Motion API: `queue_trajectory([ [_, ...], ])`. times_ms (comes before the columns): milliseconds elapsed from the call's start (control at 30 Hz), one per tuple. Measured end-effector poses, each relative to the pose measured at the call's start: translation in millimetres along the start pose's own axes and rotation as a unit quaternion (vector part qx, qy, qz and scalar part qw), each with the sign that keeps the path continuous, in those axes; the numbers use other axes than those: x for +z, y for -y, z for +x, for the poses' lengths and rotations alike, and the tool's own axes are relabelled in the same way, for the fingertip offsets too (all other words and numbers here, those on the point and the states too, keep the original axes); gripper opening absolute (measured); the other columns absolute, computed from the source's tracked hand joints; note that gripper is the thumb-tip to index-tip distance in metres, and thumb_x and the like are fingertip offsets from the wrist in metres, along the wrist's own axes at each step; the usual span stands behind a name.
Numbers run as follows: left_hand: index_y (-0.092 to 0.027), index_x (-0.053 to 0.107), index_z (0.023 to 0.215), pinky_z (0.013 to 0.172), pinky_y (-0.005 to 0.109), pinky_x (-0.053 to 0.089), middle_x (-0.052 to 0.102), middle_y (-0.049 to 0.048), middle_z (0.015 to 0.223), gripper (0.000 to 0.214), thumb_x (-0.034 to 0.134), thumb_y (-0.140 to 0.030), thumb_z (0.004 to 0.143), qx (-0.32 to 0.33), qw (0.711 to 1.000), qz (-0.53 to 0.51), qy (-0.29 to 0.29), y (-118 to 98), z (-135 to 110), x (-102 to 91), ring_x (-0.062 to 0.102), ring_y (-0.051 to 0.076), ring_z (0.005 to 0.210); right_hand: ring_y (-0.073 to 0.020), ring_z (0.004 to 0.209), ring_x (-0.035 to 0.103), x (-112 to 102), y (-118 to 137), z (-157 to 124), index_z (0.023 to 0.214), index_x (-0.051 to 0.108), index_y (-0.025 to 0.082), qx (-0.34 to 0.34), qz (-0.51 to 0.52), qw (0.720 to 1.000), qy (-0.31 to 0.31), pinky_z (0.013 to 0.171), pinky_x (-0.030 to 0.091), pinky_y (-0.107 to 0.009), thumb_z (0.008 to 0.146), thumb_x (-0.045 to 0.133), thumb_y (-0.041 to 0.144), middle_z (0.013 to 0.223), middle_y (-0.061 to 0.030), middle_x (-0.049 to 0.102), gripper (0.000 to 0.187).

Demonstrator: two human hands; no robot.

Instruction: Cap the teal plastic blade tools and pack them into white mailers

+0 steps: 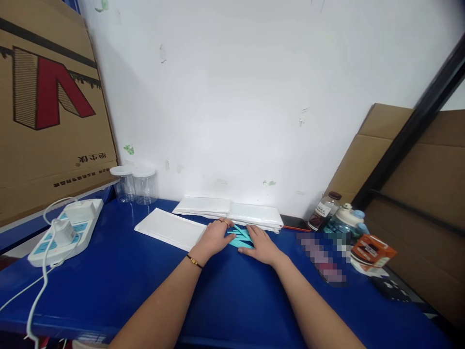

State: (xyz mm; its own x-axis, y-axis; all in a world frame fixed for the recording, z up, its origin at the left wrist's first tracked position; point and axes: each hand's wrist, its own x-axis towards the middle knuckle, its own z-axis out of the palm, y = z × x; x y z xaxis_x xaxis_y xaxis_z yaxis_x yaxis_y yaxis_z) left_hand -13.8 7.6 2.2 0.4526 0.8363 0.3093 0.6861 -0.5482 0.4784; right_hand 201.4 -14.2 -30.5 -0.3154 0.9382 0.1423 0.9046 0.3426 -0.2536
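Observation:
A small loose pile of thin teal strips [240, 236] lies on the blue table, some crossing one another; their exact kind is unclear. My left hand [217, 237] rests at the pile's left side, its thumb apart from the fingers and touching the strips. On the opposite side, my right hand [260, 245] lies with thumb and fingers spread around the pile's right edge. Neither hand is closed round a strip. A flat white envelope-like sleeve [169, 228] lies left of my left hand, partly under it. Just beyond my fingers are two stacks of white packets [203, 206].
A power strip [78, 228] with plugs and cables sits left. Clear lidded jars [145, 188] stand by the wall. At right are a phone [296, 223], a brown bottle [323, 212], a blue-and-white bottle [345, 220] and an orange box [372, 252]. Cardboard [47, 145] stands left.

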Motion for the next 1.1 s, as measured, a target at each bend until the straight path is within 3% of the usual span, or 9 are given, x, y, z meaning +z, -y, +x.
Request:
queue_trajectory([
  [133,-0.021,0.057,0.106,0.083,0.029,0.043,0.059,0.0051,0.106,0.031,0.057,-0.035,0.079,-0.009,1.0,-0.004,-0.01,0.1,0.7,-0.4,0.056,0.021,0.097,-0.027,0.109,0.046,-0.4,12.0,-8.1,0.12,0.048,0.019,-0.054,-0.063,0.996,-0.032,0.09,0.039,-0.04,0.088,0.043,0.048,0.117,-0.0129,0.051,0.043],
  [267,-0.021,0.057,0.106,0.083,0.03,0.044,0.059,0.0049,0.107,0.032,0.057,-0.037,0.078,-0.016,0.999,-0.039,-0.023,-0.6,1.1,0.5,0.056,0.02,0.096,-0.0234,0.093,0.049,-1.3,22.0,-14.6,0.101,0.052,0.017,-0.067,-0.096,0.993,-0.036,0.081,0.042,-0.035,0.089,0.042,0.023,0.1,-0.0106,0.053,0.016],
  [500,-0.019,0.055,0.108,0.081,0.03,0.046,0.057,0.0058,0.109,0.034,0.055,-0.038,0.08,-0.038,0.986,-0.133,-0.098,7.8,3.8,5.3,0.057,0.017,0.087,-0.0254,0.086,0.055,-1.7,38.5,-8.2,0.095,0.051,0.011,0.033,-0.127,0.991,0.038,0.075,0.04,-0.032,0.074,0.045,0.004,0.098,-0.0171,0.057,0.022],
  [600,-0.018,0.053,0.111,0.084,0.031,0.045,0.056,0.0072,0.11,0.038,0.055,-0.04,0.08,-0.054,0.975,-0.164,-0.143,9.3,7.0,5.7,0.056,0.018,0.091,-0.0244,0.081,0.057,-4.9,33.6,-8.5,0.097,0.047,0.011,0.049,-0.118,0.991,0.03,0.069,0.039,-0.03,0.075,0.045,0.007,0.091,-0.0153,0.06,0.023],
  [700,-0.017,0.046,0.117,0.085,0.032,0.045,0.053,0.0105,0.116,0.046,0.053,-0.045,0.082,-0.09,0.954,-0.219,-0.184,4.9,9.7,8.6,0.054,0.02,0.1,-0.0214,0.073,0.058,-9.3,21.3,-10.0,0.102,0.041,0.015,0.06,-0.027,0.998,-0.018,0.063,0.038,-0.027,0.079,0.041,0.012,0.081,-0.0086,0.061,0.023],
  [800,-0.017,0.038,0.123,0.088,0.031,0.043,0.05,0.0128,0.124,0.048,0.046,-0.047,0.086,-0.133,0.913,-0.347,-0.168,-7.8,8.0,18.7,0.05,0.02,0.112,-0.0199,0.069,0.057,-12.5,14.2,-10.4,0.105,0.037,0.017,0.053,0.082,0.99,-0.098,0.062,0.039,-0.026,0.081,0.038,0.014,0.078,-0.0052,0.06,0.024],
  [900,-0.02,0.034,0.126,0.094,0.033,0.04,0.048,0.0115,0.13,0.051,0.045,-0.05,0.086,-0.148,0.841,-0.518,-0.049,-26.8,1.1,33.3,0.046,0.019,0.119,-0.0199,0.069,0.058,-11.8,21.9,-9.8,0.109,0.037,0.017,0.028,0.157,0.977,-0.142,0.063,0.042,-0.027,0.081,0.039,0.015,0.079,-0.0047,0.06,0.028],
  [1000,-0.018,0.041,0.123,0.098,0.035,0.038,0.051,0.0123,0.128,0.057,0.059,-0.048,0.079,-0.116,0.759,-0.639,0.039,-45.8,-6.7,42.7,0.048,0.022,0.119,-0.0208,0.078,0.062,-5.1,42.6,-8.1,0.115,0.038,0.018,-0.01,0.22,0.961,-0.167,0.069,0.046,-0.029,0.083,0.039,0.018,0.088,-0.0074,0.063,0.032],
  [1100,-0.02,0.048,0.121,0.101,0.035,0.035,0.051,0.0123,0.129,0.06,0.071,-0.04,0.07,-0.12,0.717,-0.687,-0.007,-58.8,-11.3,42.0,0.048,0.024,0.119,-0.0245,0.102,0.058,6.6,63.9,-5.2,0.119,0.043,0.018,-0.069,0.216,0.95,-0.215,0.085,0.046,-0.035,0.082,0.042,0.018,0.111,-0.0128,0.059,0.038],
])
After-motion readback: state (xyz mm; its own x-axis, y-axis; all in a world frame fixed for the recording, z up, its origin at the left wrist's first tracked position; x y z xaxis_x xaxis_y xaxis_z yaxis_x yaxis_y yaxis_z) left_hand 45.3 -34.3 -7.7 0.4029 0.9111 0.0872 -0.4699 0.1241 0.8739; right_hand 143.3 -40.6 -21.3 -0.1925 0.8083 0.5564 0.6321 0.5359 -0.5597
